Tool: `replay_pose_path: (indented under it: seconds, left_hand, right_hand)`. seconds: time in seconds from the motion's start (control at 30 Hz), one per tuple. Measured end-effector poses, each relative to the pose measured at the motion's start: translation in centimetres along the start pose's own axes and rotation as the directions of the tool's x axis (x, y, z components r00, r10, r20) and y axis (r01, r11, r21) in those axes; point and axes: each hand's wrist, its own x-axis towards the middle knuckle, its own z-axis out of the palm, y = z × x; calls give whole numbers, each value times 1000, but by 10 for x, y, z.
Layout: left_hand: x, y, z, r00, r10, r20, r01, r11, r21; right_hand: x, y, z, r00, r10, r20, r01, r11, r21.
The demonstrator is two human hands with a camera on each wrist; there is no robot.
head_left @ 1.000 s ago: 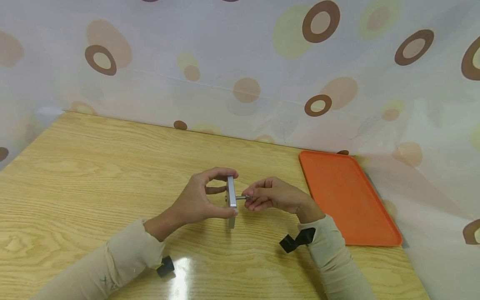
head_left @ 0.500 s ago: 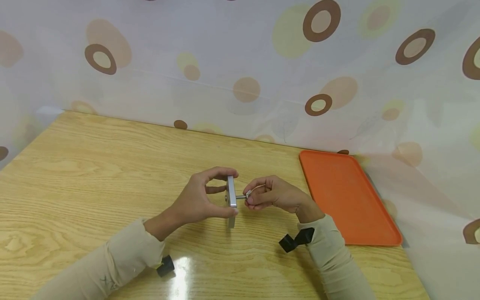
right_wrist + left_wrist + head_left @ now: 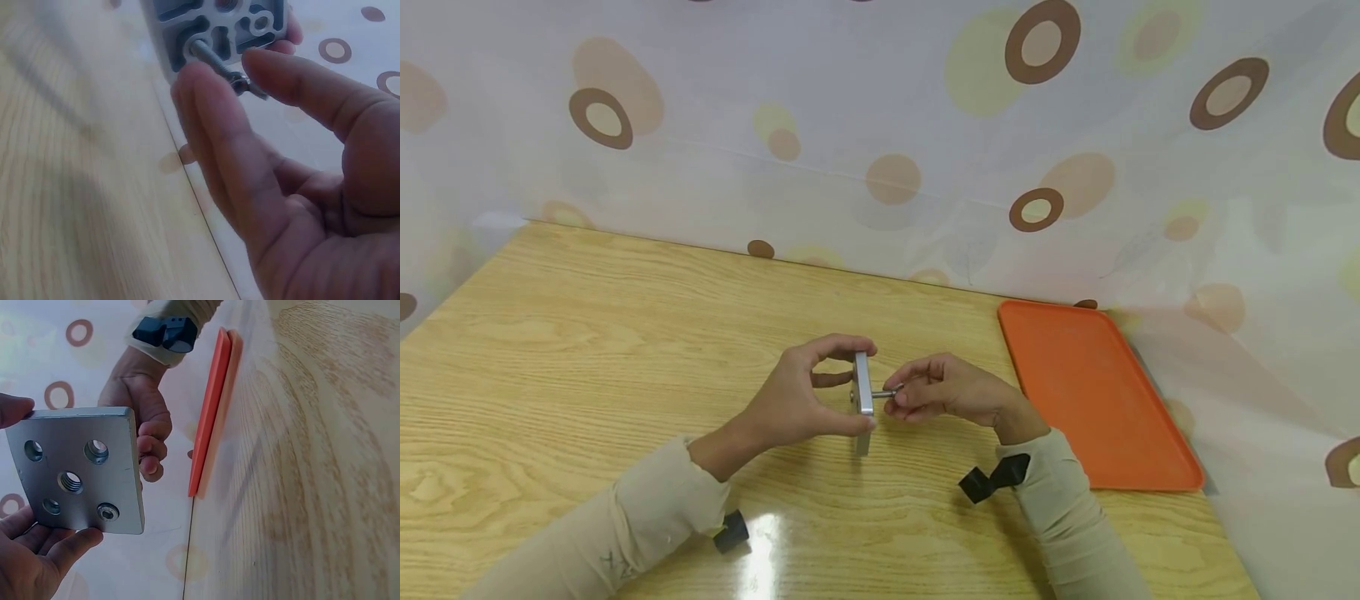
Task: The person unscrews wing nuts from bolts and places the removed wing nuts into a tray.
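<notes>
My left hand point(image 3: 793, 400) holds a square silver metal plate point(image 3: 117, 465) on edge, thumb and fingers on opposite edges. The left wrist view shows its flat face, with several holes, one threaded in the middle. A socket-head bolt point(image 3: 108, 512) sits in one corner hole. Its threaded shank point(image 3: 212, 57) sticks out of the plate's ribbed back towards my right hand point(image 3: 955, 392). A small wing nut point(image 3: 239, 84) is on the shank's far end, apart from the plate. My right thumb and forefinger lie on either side of the wing nut and pinch it; the fingers partly hide it.
An orange tray point(image 3: 1086, 400) lies at the right of the wood-grain table point(image 3: 625, 333). Behind the table hangs a pale sheet point(image 3: 820, 100) with brown and yellow circles. Both sleeves carry black wrist devices point(image 3: 992, 479).
My right fingers shift slightly around the wing nut, and its wings show at a different angle. The left hand and the plate stay in place.
</notes>
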Motion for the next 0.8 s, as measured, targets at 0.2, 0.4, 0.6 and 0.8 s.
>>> replay_pose_path:
  seconds: [0.2, 0.4, 0.6, 0.8]
  left_hand:
    - [0, 0, 1, 1000, 6, -2, -6, 1000, 4]
    - [0, -1, 1, 1000, 4, 0, -4, 1000, 4]
    - [-1, -2, 1, 1000, 8, 1, -8, 1000, 5]
    - [-1, -2, 1, 1000, 2, 0, -2, 1000, 13]
  right_hand:
    - [-3, 0, -5, 997, 75, -32, -75, 997, -20]
    - [1, 3, -4, 995, 84, -50, -85, 996, -6]
    - [3, 5, -2, 998, 44, -52, -44, 999, 11]
    - [4, 4, 3, 997, 26, -77, -23, 999, 35]
